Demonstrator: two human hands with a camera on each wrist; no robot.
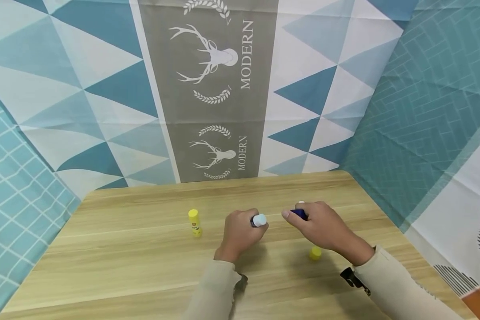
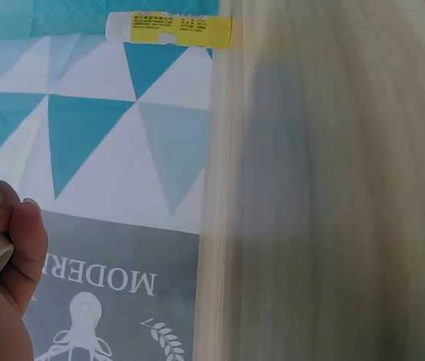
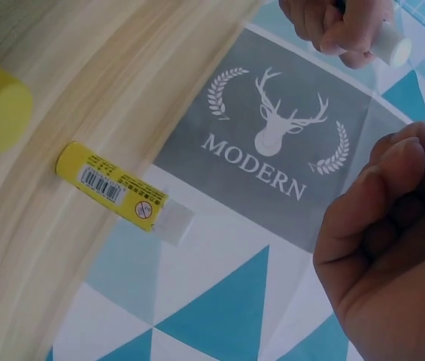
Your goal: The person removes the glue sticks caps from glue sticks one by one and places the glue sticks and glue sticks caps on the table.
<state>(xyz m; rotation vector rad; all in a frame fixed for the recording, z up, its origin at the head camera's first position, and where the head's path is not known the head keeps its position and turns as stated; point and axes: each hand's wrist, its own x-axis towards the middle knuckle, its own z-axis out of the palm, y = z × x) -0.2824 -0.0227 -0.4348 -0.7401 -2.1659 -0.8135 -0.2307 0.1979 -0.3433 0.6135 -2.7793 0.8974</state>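
My left hand grips a glue stick with a white end and a dark band just below it. Most of its body is hidden in the fist. Opposite it, my right hand holds a dark blue cap between thumb and curled fingers. The two hands are apart, both raised over the table. An uncapped yellow glue stick with a white top stands on the table behind the right hand. Below that hand lies a yellow cap.
Left of the hands, a yellow glue stick with its yellow cap on stands upright on the wooden table. Patterned cloth hangs behind the table's far edge and along both sides.
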